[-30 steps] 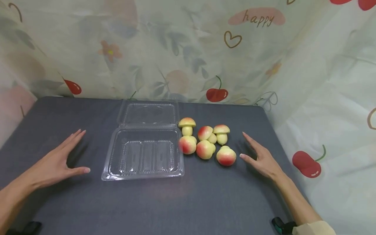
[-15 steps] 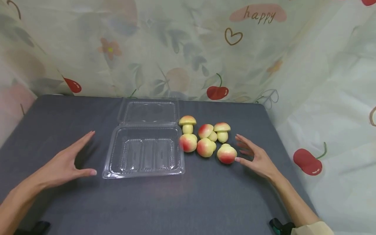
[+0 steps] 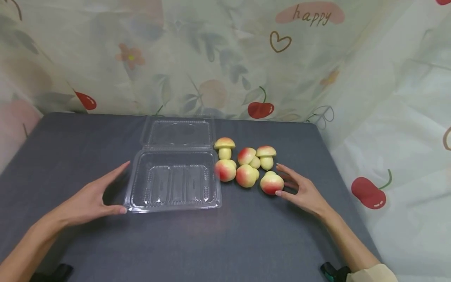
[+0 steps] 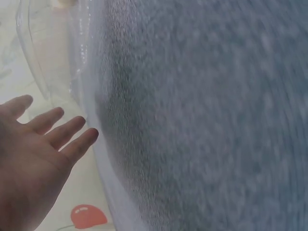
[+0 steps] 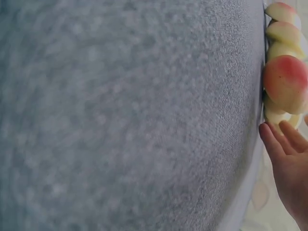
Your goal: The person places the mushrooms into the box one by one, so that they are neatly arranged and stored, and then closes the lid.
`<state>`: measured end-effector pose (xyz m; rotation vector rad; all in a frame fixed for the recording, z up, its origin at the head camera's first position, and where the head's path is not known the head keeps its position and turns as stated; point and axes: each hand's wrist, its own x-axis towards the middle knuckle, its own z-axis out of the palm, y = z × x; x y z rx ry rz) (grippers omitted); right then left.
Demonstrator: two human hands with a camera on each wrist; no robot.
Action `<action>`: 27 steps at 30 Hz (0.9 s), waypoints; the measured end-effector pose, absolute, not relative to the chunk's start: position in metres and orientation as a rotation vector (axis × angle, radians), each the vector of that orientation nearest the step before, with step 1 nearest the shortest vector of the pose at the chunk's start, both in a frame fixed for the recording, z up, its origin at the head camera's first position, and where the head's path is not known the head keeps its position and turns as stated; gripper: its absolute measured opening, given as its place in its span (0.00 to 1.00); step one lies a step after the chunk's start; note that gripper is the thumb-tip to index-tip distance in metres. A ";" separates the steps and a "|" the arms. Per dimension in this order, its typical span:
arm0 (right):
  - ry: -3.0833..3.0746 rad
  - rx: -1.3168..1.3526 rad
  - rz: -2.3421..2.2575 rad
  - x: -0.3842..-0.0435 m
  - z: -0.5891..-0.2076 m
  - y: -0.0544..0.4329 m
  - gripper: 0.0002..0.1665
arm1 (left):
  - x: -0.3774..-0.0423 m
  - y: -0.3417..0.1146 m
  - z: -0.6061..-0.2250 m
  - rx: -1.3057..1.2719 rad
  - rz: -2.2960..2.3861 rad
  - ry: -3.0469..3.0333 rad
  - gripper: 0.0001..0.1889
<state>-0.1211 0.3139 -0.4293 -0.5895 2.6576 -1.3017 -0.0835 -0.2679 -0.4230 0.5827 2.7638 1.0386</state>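
A clear plastic clamshell container point(image 3: 176, 207) stands on the table with its lid point(image 3: 179, 133) folded back. My left hand point(image 3: 84, 201) is at its left side, thumb tip by the front left corner and fingers spread; the left wrist view shows the fingers point(image 4: 72, 137) extended. To the right of the container lie several toy mushrooms with yellow stems and red-yellow caps. My right hand point(image 3: 306, 196) reaches the nearest mushroom point(image 3: 271, 183), thumb tip at its right side and fingers partly behind it. In the right wrist view the fingers point(image 5: 274, 144) are extended beside the mushrooms point(image 5: 286, 82).
The dark grey table point(image 3: 211, 246) ends at the back against a hanging cloth point(image 3: 211, 51) printed with cherries and leaves. One upright mushroom point(image 3: 224, 149) and another mushroom point(image 3: 225, 170) stand close against the container's right edge.
My left hand has moved right to the container's left edge. My right hand has moved left to the nearest mushroom. Container and mushrooms keep their places.
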 end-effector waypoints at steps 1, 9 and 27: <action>2.656 -0.580 -1.300 -0.120 -0.426 0.312 0.47 | -0.084 -0.266 -0.423 0.577 1.043 2.754 0.61; 2.647 -0.537 -1.273 -0.114 -0.411 0.298 0.44 | -0.084 -0.255 -0.425 0.565 1.040 2.720 0.61; 2.738 -0.542 -1.201 -0.126 -0.439 0.308 0.43 | -0.087 -0.247 -0.427 0.607 1.108 2.713 0.60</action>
